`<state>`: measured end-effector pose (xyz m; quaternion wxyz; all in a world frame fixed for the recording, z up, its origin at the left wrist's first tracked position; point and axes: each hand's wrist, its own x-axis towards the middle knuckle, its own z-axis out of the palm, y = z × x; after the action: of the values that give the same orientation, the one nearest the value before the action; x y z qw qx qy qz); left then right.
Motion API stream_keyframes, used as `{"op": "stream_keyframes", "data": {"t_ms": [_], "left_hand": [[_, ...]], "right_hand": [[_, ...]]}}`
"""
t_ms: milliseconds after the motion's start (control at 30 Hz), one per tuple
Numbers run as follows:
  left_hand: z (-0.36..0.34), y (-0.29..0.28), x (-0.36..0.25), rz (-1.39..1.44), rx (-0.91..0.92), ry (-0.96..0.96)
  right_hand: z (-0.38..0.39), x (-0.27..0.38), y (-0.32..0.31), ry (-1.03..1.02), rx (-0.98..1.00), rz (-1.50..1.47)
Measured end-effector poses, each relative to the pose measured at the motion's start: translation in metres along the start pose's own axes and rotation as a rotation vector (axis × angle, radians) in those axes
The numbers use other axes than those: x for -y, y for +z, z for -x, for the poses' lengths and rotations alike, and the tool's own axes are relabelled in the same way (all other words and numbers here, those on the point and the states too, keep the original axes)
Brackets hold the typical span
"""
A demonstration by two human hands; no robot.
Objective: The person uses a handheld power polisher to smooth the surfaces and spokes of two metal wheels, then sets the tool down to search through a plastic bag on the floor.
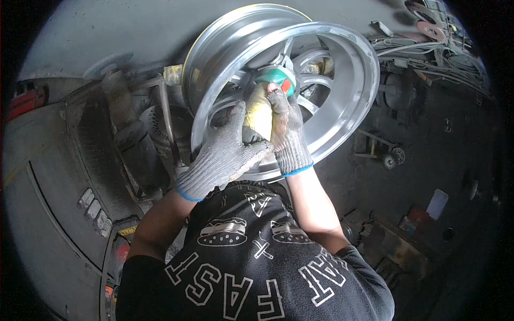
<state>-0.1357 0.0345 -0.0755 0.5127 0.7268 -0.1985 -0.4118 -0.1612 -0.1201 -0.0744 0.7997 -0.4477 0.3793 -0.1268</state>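
A silver alloy wheel (342, 107) with several spokes is tilted in front of me. Inside its barrel sits an angle grinder (258, 109) with a green head and a body wrapped in yellow. My right hand (289, 128), in a grey knitted glove with a blue cuff, grips the grinder's body from the right, thumb up near a red part on the head. Lower down, my left hand (227, 150), gloved alike, is closed round the rear of the body. The grinder's working end points at the spokes and is mostly hidden by its head.
Behind the wheel rises a grey wall (144, 32). A bent metal pipe (168, 120) stands to the left. Cables (423, 48) and worn discs (430, 30) lie at the far right. A small wheeled stand (393, 156) is on the dark floor, and a grey panel (48, 208) spans the left side.
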Motion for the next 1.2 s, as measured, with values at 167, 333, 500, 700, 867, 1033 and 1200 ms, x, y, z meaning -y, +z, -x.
{"op": "stream_keyframes", "data": {"t_ms": [167,333,500,700,867,1033,1200], "left_hand": [[-0.004,0.0,0.002,0.023,0.007,0.018],[-0.004,0.007,0.006,0.19,0.023,0.008],[-0.002,0.0,0.0,0.378,0.133,-0.005],[-0.001,-0.002,-0.006,0.254,0.068,-0.012],[-0.005,0.004,0.001,0.313,0.091,-0.034],[-0.002,0.001,0.002,0.263,0.127,0.04],[0.004,-0.003,-0.01,0.569,0.157,-0.025]], "right_hand": [[0.002,0.008,0.007,-0.063,-0.014,0.076],[0.003,0.007,-0.005,-0.048,-0.072,0.202],[0.011,0.009,-0.005,0.004,-0.071,0.148],[0.006,0.007,-0.003,0.007,-0.032,0.166],[0.003,0.006,-0.006,-0.034,-0.011,0.174],[0.012,0.009,-0.005,0.068,-0.107,0.211],[0.011,0.01,-0.003,0.047,-0.079,0.226]]}}
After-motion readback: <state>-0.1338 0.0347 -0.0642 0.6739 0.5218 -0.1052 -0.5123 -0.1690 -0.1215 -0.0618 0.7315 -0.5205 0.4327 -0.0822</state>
